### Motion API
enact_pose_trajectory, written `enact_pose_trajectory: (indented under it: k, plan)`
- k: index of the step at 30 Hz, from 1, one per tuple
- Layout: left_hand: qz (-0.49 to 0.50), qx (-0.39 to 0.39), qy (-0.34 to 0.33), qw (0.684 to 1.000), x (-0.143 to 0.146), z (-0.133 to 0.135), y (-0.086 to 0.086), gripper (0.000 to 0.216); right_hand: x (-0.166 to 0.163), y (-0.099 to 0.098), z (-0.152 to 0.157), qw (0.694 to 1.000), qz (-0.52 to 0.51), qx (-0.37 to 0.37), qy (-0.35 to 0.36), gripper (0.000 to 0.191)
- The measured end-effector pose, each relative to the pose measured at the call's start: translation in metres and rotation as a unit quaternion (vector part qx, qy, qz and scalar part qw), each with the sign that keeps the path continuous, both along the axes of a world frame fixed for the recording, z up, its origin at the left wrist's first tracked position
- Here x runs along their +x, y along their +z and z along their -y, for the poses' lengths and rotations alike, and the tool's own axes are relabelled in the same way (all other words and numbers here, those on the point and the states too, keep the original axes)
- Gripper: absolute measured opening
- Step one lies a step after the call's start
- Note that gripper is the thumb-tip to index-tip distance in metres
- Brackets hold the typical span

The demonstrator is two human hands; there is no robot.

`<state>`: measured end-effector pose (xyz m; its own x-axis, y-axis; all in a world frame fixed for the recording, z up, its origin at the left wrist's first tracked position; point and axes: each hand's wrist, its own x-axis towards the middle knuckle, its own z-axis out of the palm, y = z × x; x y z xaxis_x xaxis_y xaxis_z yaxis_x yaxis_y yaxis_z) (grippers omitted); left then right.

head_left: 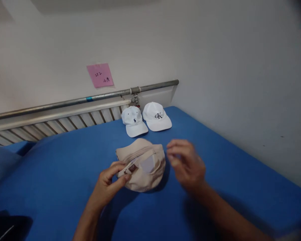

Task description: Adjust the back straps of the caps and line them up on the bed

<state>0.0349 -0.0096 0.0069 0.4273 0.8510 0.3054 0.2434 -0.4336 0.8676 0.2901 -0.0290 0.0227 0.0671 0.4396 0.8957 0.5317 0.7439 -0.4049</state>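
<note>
A beige baseball cap is tipped so that its inside and a brown label patch show, just above the blue surface. My left hand pinches its near left edge between thumb and fingers, beside the label. To the right of the cap, and apart from it, my right hand is raised with curled, slightly blurred fingers; whether anything is between the fingertips I cannot make out. Behind the beige cap sit two white caps: one with a small dark horse-rider logo and one with dark letters.
Blue cloth covers the bed-like surface. Along the back run a metal pipe and a white radiator. A pink note is stuck on the wall. At the lower left lies a black object.
</note>
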Motion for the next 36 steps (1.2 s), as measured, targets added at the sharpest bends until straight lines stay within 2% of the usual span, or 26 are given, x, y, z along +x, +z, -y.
enact_pose_trajectory:
  k: [2,4,9,13,17,22,28,32,36]
  plan:
    - [-0.012,0.023,-0.009,1.000,0.009,0.002,0.001,0.013,-0.014,0.008,0.015,0.990,0.087,0.025,0.105,0.030]
    - [-0.033,0.057,-0.012,0.998,0.017,0.004,0.004,0.012,-0.027,0.004,0.019,0.981,0.144,-0.009,0.133,0.027]
    - [-0.107,0.147,-0.013,0.983,0.028,0.012,0.007,0.017,-0.037,-0.016,0.011,0.985,0.121,-0.096,0.084,0.020]
    - [-0.148,0.205,0.006,0.968,0.033,0.014,-0.001,0.015,-0.037,-0.021,0.008,0.981,0.137,-0.117,0.078,0.017]
    - [-0.195,0.222,0.024,0.955,0.036,0.015,-0.012,0.016,-0.041,-0.025,0.007,0.974,0.157,-0.147,0.068,0.019]
    - [-0.213,0.175,0.037,0.961,0.037,0.014,-0.015,0.018,-0.044,-0.032,0.003,0.967,0.164,-0.175,0.082,0.019]
    - [-0.160,0.045,0.005,0.986,0.033,0.012,-0.002,0.019,-0.036,-0.030,0.001,0.960,0.084,-0.233,0.128,0.023]
    - [-0.132,-0.031,-0.026,0.990,0.026,0.010,0.003,0.024,-0.029,-0.024,-0.002,0.961,0.040,-0.212,0.171,0.029]
    - [-0.098,-0.046,-0.075,0.991,0.017,0.006,0.004,0.029,-0.024,-0.024,-0.007,0.926,0.111,-0.262,0.250,0.036]
